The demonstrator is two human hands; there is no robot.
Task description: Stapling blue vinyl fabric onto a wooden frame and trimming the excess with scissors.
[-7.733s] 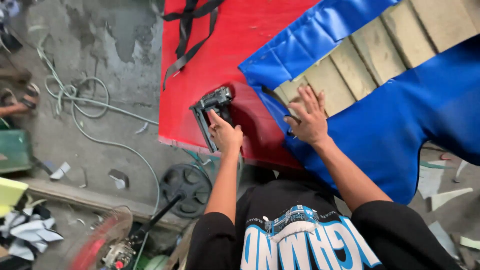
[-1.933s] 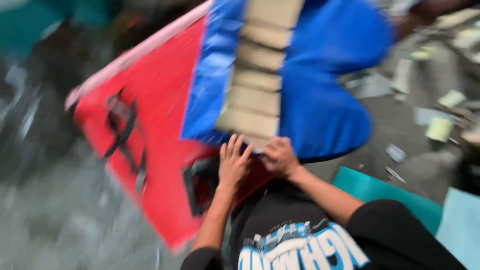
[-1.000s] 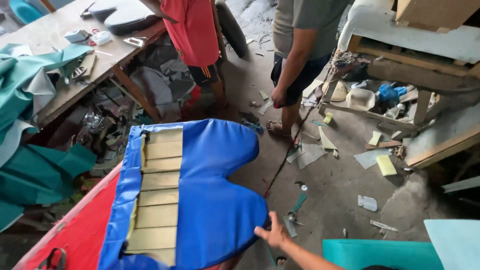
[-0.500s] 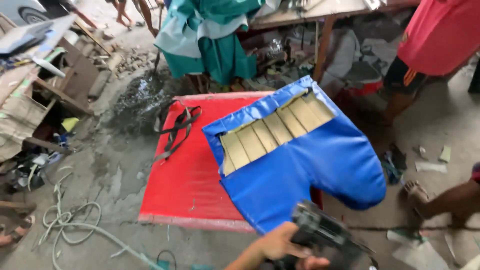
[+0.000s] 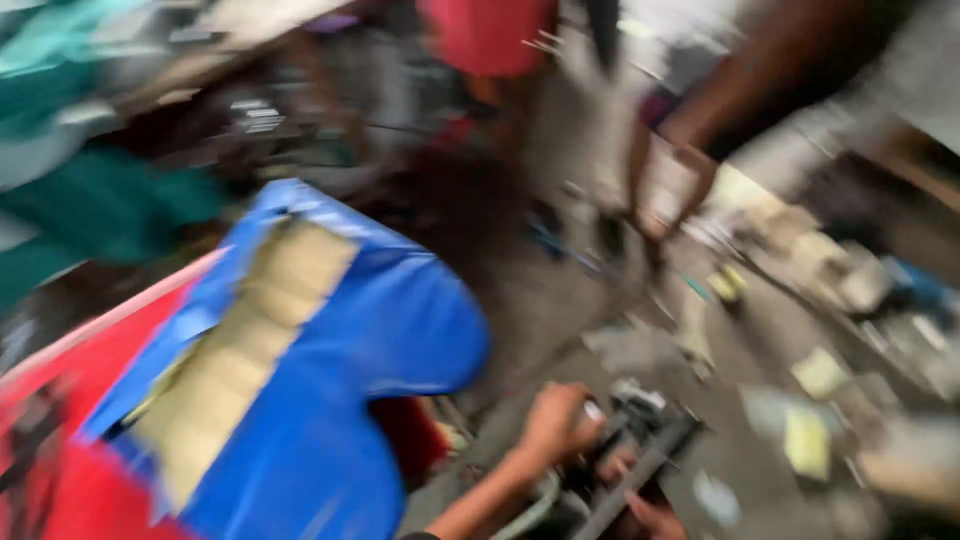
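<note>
View has swung right since half a second ago. Left hand [image 5: 555, 420] and right hand [image 5: 640, 510] now clamp the stapler [image 5: 640, 440] over the floor [image 5: 600, 300], beside the blue cover [image 5: 330, 400].

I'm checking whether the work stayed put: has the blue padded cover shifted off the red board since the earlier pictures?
Cannot tell. The blue padded cover lies across the red board much as before; its changed place in frame looks like camera swing, and blur hides any small slide.

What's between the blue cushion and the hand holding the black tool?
In the head view, mostly bare grey floor separates the blue cushion from the left hand on the black tool; blur hides anything small.
</note>
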